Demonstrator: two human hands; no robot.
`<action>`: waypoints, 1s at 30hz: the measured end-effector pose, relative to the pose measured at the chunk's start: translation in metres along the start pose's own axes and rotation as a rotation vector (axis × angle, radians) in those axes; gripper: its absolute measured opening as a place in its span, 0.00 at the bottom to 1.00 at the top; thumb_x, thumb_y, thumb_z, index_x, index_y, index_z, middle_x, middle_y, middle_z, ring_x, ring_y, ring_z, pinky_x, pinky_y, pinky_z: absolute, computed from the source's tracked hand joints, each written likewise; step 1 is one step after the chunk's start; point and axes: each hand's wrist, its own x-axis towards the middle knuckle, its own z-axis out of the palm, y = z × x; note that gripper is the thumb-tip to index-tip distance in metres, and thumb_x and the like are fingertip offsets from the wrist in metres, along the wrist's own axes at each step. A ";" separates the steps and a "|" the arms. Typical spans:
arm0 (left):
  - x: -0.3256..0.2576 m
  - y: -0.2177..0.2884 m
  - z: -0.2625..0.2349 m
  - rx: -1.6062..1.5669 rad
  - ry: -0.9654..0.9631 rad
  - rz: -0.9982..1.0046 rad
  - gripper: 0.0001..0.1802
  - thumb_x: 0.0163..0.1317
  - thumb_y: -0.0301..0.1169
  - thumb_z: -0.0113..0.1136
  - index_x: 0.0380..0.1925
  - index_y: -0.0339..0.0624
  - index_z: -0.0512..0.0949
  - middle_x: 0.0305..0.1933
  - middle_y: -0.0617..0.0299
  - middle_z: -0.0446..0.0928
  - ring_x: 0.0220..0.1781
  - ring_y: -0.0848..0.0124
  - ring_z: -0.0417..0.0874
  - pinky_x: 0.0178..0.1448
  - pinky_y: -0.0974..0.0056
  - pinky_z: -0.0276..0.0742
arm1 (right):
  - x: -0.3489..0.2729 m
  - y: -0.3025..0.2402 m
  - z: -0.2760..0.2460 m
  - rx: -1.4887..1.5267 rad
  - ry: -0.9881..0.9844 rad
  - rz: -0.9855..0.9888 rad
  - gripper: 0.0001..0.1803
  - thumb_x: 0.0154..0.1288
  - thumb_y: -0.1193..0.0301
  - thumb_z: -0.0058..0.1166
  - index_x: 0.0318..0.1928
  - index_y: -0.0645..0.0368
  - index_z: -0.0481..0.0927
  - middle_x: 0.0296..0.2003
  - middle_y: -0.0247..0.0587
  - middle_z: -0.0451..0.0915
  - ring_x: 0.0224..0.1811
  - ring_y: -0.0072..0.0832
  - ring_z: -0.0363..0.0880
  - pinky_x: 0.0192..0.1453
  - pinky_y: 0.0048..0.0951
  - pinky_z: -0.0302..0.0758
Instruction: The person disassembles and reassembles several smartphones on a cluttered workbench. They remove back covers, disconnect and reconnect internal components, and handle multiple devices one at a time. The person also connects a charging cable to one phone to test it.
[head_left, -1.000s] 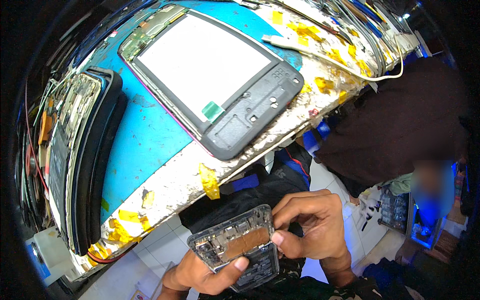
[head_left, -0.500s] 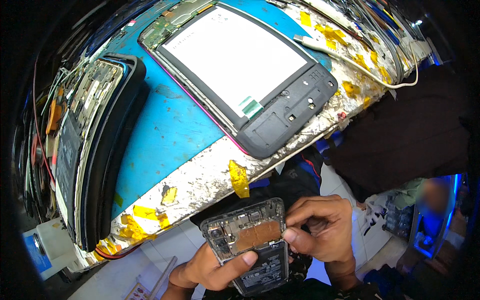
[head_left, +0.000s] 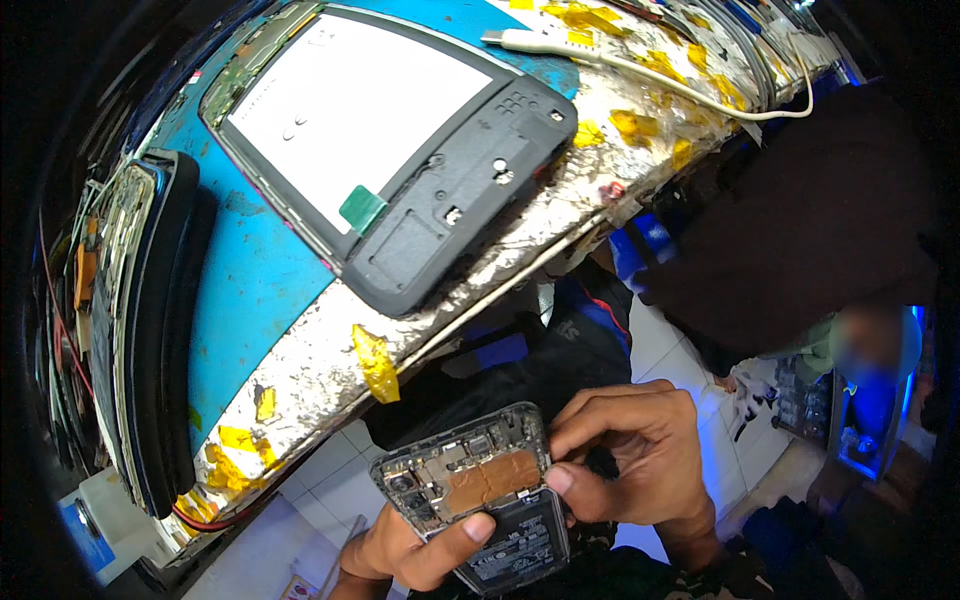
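Observation:
An opened smartphone is held below the bench edge, its back off. A circuit board with a copper-coloured sheet shows at its top, and a black battery below that. My left hand grips the phone from the left, thumb lying across its face near the battery's upper corner. At the phone's right edge my right hand closes thumb and forefinger on the rim; whether a small part sits between them is hidden. A larger opened device with a white panel and green tab lies on the bench.
A blue mat covers part of the worn bench, where yellow tape pieces stick. Stacked phone parts stand at the left. A white USB cable runs along the far right. Dark cloth fills the right side.
The bench and its things have shifted left in the view. The phone sits slightly further left and lower, still in both hands, with the right fingers at the same edge.

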 end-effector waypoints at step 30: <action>0.002 -0.005 -0.007 0.182 -0.049 0.035 0.39 0.48 0.44 0.67 0.57 0.30 0.71 0.53 0.48 0.79 0.54 0.59 0.80 0.60 0.57 0.74 | -0.006 0.010 0.001 -0.137 0.086 -0.093 0.08 0.52 0.78 0.68 0.31 0.68 0.82 0.27 0.41 0.82 0.24 0.18 0.81 0.25 0.17 0.75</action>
